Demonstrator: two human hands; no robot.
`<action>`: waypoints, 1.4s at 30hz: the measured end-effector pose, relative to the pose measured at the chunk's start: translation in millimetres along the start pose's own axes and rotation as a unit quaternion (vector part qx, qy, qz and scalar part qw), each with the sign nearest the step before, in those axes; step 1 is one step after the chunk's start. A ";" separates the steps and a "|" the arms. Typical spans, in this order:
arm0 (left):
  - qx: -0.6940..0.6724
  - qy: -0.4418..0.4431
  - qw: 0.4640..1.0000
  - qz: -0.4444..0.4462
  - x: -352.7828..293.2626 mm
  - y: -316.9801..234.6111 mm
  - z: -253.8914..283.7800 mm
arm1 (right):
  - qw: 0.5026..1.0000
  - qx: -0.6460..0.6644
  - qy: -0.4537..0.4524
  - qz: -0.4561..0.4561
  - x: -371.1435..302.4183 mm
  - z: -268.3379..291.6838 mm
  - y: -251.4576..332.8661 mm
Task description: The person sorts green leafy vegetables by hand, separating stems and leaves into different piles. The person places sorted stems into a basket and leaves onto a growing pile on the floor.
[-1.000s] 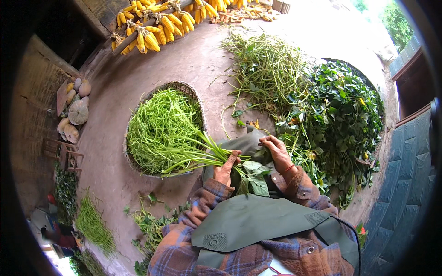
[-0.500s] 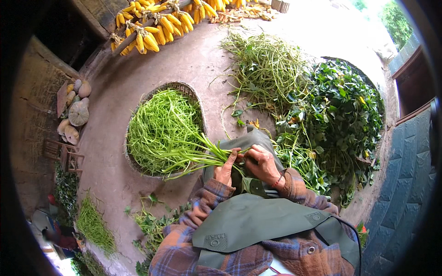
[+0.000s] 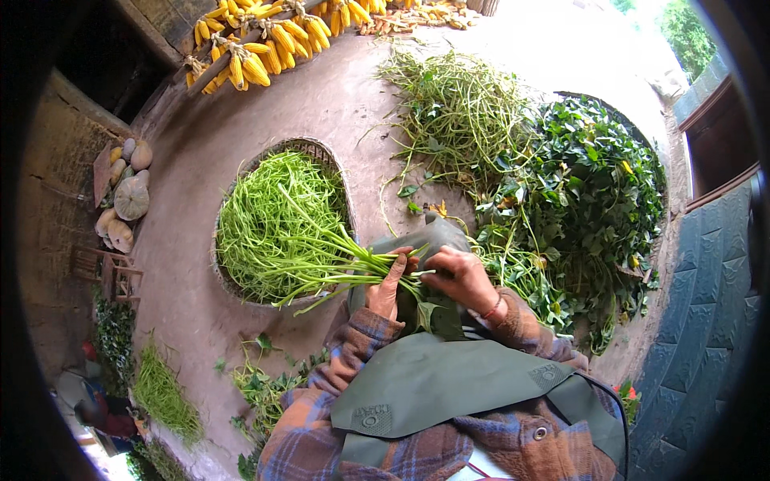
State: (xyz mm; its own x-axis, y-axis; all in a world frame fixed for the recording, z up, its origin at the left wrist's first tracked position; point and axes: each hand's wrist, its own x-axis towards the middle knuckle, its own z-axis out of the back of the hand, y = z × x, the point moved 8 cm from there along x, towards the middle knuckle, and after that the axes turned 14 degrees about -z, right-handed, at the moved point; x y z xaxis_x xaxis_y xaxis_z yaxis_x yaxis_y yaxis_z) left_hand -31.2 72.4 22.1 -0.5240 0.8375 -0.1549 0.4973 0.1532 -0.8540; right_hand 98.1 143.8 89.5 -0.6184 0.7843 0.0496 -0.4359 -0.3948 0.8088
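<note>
As held: two hands (image 3: 425, 280), one stem bunch (image 3: 353, 268)

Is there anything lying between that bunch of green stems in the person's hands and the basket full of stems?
Nothing visible does. The left hand and right hand hold the bunch of stems, whose far ends already reach over the rim of the basket.

No packages, signs or screens show anywhere on the ground; the only label-like marks are two small embossed patches (image 3: 371, 418) on the green apron.
</note>
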 end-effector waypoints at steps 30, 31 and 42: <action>-0.169 0.095 0.978 0.072 -2.3 3.8 -11.2 | 0.936 0.275 0.202 -0.087 8.6 -40.5 -17.8; -0.175 0.086 0.978 0.076 -1.3 7.9 -7.4 | 0.908 0.327 0.224 -0.136 6.7 -42.1 -24.6; -0.124 0.084 0.986 0.077 -1.6 1.9 -12.4 | 0.943 0.236 0.196 -0.126 7.3 -26.2 -41.2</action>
State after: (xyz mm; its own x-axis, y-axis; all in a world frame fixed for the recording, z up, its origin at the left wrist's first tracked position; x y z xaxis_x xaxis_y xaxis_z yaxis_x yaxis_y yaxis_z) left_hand -20.9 77.8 26.9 -0.3174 0.9326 -0.1718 0.7272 0.1231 -0.6753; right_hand 94.4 153.3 41.2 -0.7682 0.5513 -0.3255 -0.3187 0.1116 0.9413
